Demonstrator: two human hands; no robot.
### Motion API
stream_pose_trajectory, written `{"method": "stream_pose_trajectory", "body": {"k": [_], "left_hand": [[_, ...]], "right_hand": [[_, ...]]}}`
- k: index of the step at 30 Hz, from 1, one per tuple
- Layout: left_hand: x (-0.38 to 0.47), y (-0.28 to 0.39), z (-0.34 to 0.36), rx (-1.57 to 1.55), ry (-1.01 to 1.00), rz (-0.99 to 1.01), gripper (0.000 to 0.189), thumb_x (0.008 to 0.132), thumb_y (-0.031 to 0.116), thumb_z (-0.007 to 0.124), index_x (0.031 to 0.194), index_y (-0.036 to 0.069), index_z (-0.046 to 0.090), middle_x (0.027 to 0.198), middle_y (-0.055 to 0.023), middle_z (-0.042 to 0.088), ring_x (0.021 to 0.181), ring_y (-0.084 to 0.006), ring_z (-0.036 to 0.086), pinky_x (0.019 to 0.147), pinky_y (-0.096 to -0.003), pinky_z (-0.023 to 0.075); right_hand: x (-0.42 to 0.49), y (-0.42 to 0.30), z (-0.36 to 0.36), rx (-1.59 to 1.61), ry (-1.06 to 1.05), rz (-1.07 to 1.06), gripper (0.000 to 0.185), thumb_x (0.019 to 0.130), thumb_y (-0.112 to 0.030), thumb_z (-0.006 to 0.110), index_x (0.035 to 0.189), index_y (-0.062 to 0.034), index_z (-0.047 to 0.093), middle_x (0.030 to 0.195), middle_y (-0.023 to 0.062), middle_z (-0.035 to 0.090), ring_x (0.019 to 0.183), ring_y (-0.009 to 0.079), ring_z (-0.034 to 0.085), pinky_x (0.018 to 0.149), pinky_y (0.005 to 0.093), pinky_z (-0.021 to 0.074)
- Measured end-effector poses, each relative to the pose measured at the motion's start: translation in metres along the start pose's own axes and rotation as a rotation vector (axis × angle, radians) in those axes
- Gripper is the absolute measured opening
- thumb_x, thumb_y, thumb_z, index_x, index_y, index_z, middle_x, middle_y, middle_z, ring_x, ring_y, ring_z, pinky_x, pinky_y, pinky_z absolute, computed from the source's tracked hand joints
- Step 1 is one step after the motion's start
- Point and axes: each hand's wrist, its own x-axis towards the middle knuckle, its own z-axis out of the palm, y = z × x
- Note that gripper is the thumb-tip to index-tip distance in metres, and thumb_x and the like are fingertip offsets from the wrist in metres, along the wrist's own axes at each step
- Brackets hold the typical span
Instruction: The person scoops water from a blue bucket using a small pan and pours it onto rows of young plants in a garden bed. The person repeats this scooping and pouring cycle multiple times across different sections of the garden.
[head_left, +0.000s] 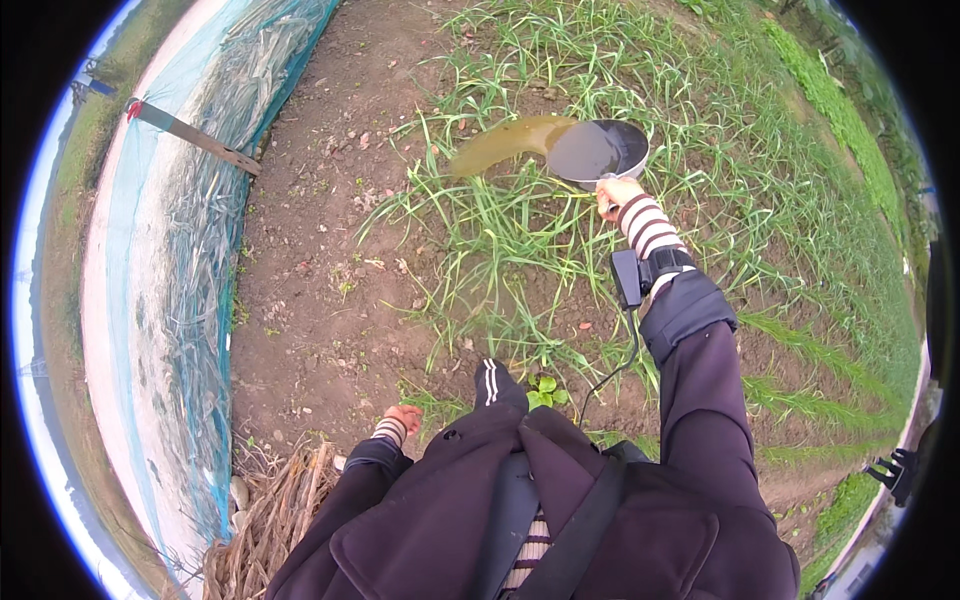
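Note:
My right hand (618, 196) grips the handle of a wide round ladle-like scoop (598, 152), held out over a bed of long-leaved green plants (487, 225) that look like scallions or garlic. The scoop is tilted to the left, and a sheet of yellowish-brown liquid (504, 144) pours over its left lip onto the leaves and soil. Some liquid still lies inside the dark bowl. My left hand (406, 420) hangs low near my body, its fingers loosely curled, touching nothing that I can see.
A blue-green mesh fence (225, 300) runs along the left, tied to a wooden post (196, 139). Dry stalks (270, 510) lie heaped at lower left. Bare soil (322, 225) stretches between fence and plants. A black device with a cable (627, 279) is strapped to my right wrist.

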Motion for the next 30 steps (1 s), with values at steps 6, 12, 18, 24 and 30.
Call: {"method": "stream_pose_trajectory", "body": {"k": [6,12,18,24,30], "left_hand": [[0.002,0.003,-0.005,0.031,-0.01,-0.022,0.024,0.07,-0.001,0.039,0.087,0.009,0.053,0.056,-0.0068,0.052,0.042,-0.0121,0.047,0.038,-0.024,0.0394],[0.011,-0.002,-0.01,0.047,0.052,-0.063,0.021,0.073,0.002,0.037,0.086,0.008,0.053,0.055,-0.0094,0.052,0.041,-0.0131,0.047,0.036,-0.0243,0.0401],[0.017,0.002,-0.006,0.072,0.045,-0.04,0.024,0.073,0.0,0.035,0.088,0.008,0.052,0.053,-0.0084,0.052,0.041,-0.0132,0.047,0.036,-0.024,0.0401],[0.011,-0.008,-0.009,0.069,0.064,-0.018,0.029,0.071,-0.002,0.033,0.094,0.006,0.049,0.059,-0.0083,0.054,0.043,-0.0124,0.048,0.038,-0.0241,0.0418],[0.009,-0.012,-0.011,0.007,0.085,-0.013,0.025,0.07,-0.003,0.036,0.086,0.007,0.053,0.054,-0.0075,0.052,0.042,-0.0126,0.048,0.037,-0.0243,0.0404]], "right_hand": [[0.049,-0.03,-0.1,-1.556,0.046,-0.767,0.011,0.058,-0.007,0.042,0.049,-0.0015,0.045,0.049,0.0134,0.048,0.046,0.0241,0.048,0.04,0.0283,0.0367],[-0.008,-0.059,-0.146,-0.433,0.284,-0.171,0.01,0.063,-0.003,0.041,0.053,-0.0028,0.042,0.045,0.0053,0.04,0.038,0.0137,0.039,0.034,0.0227,0.0303],[-0.033,-0.066,-0.149,0.254,0.1,-0.025,0.014,0.064,0.004,0.042,0.058,-0.0062,0.035,0.047,-0.0011,0.034,0.036,0.0064,0.033,0.032,0.0171,0.0277],[-0.024,-0.064,-0.116,0.023,0.188,-0.088,0.014,0.063,0.004,0.043,0.055,-0.0046,0.036,0.044,0.0005,0.036,0.034,0.0075,0.034,0.03,0.0179,0.0274],[-0.006,-0.074,-0.067,-0.375,0.292,-0.289,0.012,0.064,-0.003,0.043,0.053,-0.0016,0.038,0.039,0.0048,0.036,0.03,0.0129,0.034,0.026,0.0249,0.0234]]}}
